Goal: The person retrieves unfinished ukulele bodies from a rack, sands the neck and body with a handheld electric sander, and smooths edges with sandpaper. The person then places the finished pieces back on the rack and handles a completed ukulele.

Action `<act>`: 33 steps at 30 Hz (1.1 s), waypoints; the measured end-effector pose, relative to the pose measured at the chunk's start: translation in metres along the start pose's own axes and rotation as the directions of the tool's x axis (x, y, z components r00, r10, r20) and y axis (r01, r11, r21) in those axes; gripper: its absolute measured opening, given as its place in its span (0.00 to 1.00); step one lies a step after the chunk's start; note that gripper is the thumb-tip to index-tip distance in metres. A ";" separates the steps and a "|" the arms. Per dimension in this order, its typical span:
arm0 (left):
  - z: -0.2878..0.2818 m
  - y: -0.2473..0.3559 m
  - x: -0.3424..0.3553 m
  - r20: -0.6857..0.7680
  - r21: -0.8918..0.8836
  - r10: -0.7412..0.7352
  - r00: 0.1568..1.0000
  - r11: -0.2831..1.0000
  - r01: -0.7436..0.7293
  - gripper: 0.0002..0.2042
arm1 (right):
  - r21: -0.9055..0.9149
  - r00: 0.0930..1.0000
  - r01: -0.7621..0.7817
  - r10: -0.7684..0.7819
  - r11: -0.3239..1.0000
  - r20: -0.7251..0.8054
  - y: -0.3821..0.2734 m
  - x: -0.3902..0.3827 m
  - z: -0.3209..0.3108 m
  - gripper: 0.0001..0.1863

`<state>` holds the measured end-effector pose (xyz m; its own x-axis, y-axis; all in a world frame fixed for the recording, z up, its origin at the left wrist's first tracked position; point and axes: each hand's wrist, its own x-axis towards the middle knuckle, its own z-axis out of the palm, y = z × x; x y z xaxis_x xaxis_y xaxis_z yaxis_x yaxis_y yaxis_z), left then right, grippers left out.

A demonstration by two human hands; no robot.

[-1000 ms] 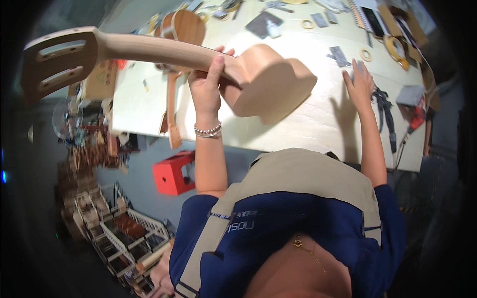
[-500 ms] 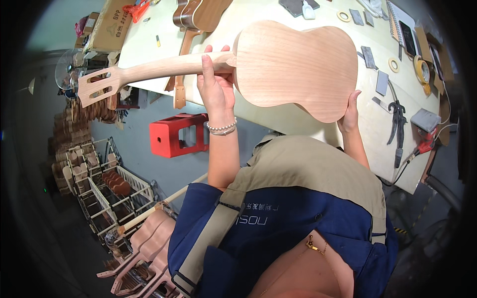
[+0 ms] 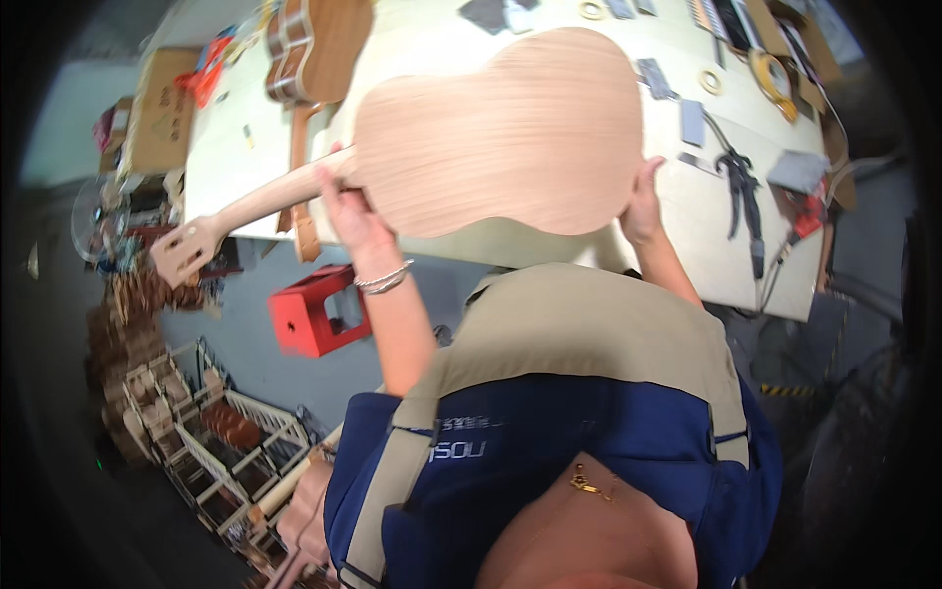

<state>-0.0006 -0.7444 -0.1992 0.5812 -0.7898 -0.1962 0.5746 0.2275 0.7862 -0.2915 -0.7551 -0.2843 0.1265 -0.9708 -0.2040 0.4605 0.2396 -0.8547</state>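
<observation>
An unfinished pale wooden ukulele (image 3: pixel 500 128) hangs over the near edge of the table, its flat back facing up. Its neck slants down to the left, ending in a slotted headstock (image 3: pixel 186 250). My left hand (image 3: pixel 360 216) is closed round the neck close to where it joins the body, the thumb on top and the other fingers mostly hidden. At the rounded right end of the body, my right hand (image 3: pixel 643 206) grips the edge, thumb showing and fingers hidden underneath. Behind the neck, a brown finished ukulele (image 3: pixel 329 49) lies on the table.
On the right of the white table (image 3: pixel 775 260) lie a black clamp (image 3: pixel 743 201), a grey sanding block (image 3: pixel 692 123), tape rolls (image 3: pixel 773 83) and a red-and-grey power tool (image 3: pixel 807 211). A red stool (image 3: pixel 304 314) stands below its left edge. Racks of wooden parts (image 3: pixel 221 432) stand at the lower left.
The headstock has dipped, so the ukulele now slants more, and both hands still hold it. The whole view has shifted, with the table's things appearing further left.
</observation>
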 end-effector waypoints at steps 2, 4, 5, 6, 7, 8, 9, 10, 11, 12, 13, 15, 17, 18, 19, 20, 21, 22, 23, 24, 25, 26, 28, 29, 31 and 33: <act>-0.004 0.007 -0.001 0.012 -0.018 -0.034 0.999 0.999 0.034 0.20 | -0.016 0.999 0.029 -0.029 0.999 0.022 -0.008 -0.002 0.006 0.43; -0.005 -0.001 0.000 0.041 -0.085 -0.074 0.996 0.993 0.077 0.20 | -0.017 0.997 0.055 -0.054 0.998 0.047 -0.015 -0.003 0.009 0.43; -0.006 0.004 0.001 0.049 -0.113 -0.072 0.996 0.991 0.078 0.20 | -0.005 0.998 0.054 -0.053 0.999 0.039 -0.014 -0.003 0.011 0.43; -0.005 0.003 0.001 0.016 -0.041 -0.024 1.000 0.999 0.025 0.20 | 0.006 0.998 0.050 -0.050 0.999 0.032 -0.014 -0.003 0.008 0.44; -0.002 0.003 -0.001 0.022 -0.024 0.004 1.000 1.000 -0.004 0.20 | 0.018 0.999 0.045 -0.046 0.999 0.026 -0.013 -0.003 0.006 0.44; 0.005 0.003 -0.003 0.032 -0.005 0.028 0.999 1.000 -0.028 0.20 | 0.019 0.999 0.043 -0.043 0.999 0.004 -0.011 -0.003 0.003 0.44; 0.010 0.002 -0.006 0.039 0.008 0.051 0.998 0.999 -0.051 0.20 | 0.035 1.000 0.028 -0.028 0.999 0.000 -0.008 -0.003 0.001 0.44; 0.015 0.004 -0.009 0.085 -0.033 0.053 0.995 0.998 -0.050 0.21 | 0.050 1.000 0.014 -0.014 0.999 -0.004 -0.006 -0.002 -0.001 0.44; 0.018 0.006 -0.011 0.087 -0.032 0.056 0.995 0.998 -0.054 0.20 | 0.063 1.000 0.000 0.001 0.998 -0.012 -0.005 -0.003 -0.003 0.44; 0.020 0.008 -0.013 0.089 -0.031 0.059 0.994 0.998 -0.056 0.20 | 0.088 1.000 0.001 0.000 0.996 -0.014 -0.003 -0.004 -0.003 0.43; 0.022 0.009 -0.014 0.093 -0.030 0.060 0.994 0.998 -0.058 0.20 | 0.091 1.000 0.004 -0.004 0.996 0.001 0.000 -0.003 -0.005 0.43; 0.024 0.012 -0.017 0.114 -0.036 0.072 0.991 0.997 -0.068 0.20 | 0.097 1.000 0.009 -0.011 0.995 0.026 0.005 -0.003 -0.009 0.43; 0.025 0.013 -0.019 0.125 -0.038 0.080 0.989 0.996 -0.076 0.20 | 0.111 0.999 0.025 -0.028 0.993 0.021 0.005 -0.003 -0.008 0.43; 0.026 0.013 -0.020 0.125 -0.037 0.083 0.989 0.996 -0.079 0.20 | 0.119 0.999 0.033 -0.036 0.992 0.018 0.005 -0.004 -0.008 0.43; 0.027 0.013 -0.021 0.125 -0.036 0.085 0.988 0.996 -0.081 0.20 | 0.115 0.999 0.041 -0.042 0.993 0.014 0.006 -0.004 -0.008 0.43; 0.027 0.013 -0.022 0.131 -0.049 0.085 0.988 0.996 -0.079 0.21 | 0.111 0.999 0.048 -0.050 0.993 0.011 0.006 -0.004 -0.009 0.42; 0.027 0.013 -0.022 0.139 -0.062 0.083 0.987 0.995 -0.075 0.21 | 0.107 0.998 0.057 -0.058 0.993 0.007 0.007 -0.004 -0.010 0.42; 0.028 0.012 -0.022 0.149 -0.075 0.079 0.986 0.995 -0.069 0.21 | 0.120 0.998 0.055 -0.057 0.991 0.010 0.008 -0.004 -0.012 0.42; 0.030 0.011 -0.022 0.156 -0.064 0.090 0.984 0.995 -0.081 0.21 | 0.130 0.998 0.055 -0.057 0.990 0.007 0.009 -0.004 -0.017 0.41; 0.032 0.009 -0.021 0.167 -0.053 0.098 0.981 0.995 -0.090 0.22 | 0.140 0.998 0.059 -0.059 0.988 -0.002 0.009 -0.006 -0.020 0.41; 0.034 0.008 -0.019 0.183 -0.042 0.101 0.978 0.995 -0.095 0.22 | 0.161 1.000 0.023 -0.024 0.987 0.006 0.011 -0.007 -0.021 0.41; 0.029 0.003 -0.012 0.144 -0.001 0.099 0.985 0.995 -0.100 0.23 | 0.168 1.000 -0.007 0.008 0.986 -0.008 0.009 -0.010 -0.023 0.40; 0.009 0.010 -0.005 0.358 -0.103 -0.075 0.931 0.988 0.119 0.29 | -0.138 0.992 0.090 -0.101 0.986 -0.073 0.001 -0.015 -0.023 0.35; 0.015 0.014 -0.012 0.353 -0.182 -0.116 0.928 0.965 0.190 0.30 | -0.312 0.978 0.152 -0.188 0.938 -0.090 -0.002 -0.014 -0.028 0.32; 0.011 0.015 -0.007 0.253 0.059 -0.083 0.964 0.996 0.071 0.31 | -0.623 0.894 0.312 -0.444 0.717 -0.064 -0.021 -0.015 -0.051 0.24; 0.040 0.014 -0.024 0.134 0.253 0.010 0.991 0.966 -0.044 0.31 | -0.927 0.589 0.216 -0.798 0.306 -0.126 -0.043 -0.009 -0.107 0.17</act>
<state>-0.0299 -0.7455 -0.1602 0.5044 -0.8566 -0.1085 0.3842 0.1101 0.9167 -0.4066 -0.7582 -0.2969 -0.4040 -0.7647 0.5020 -0.6461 -0.1499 -0.7484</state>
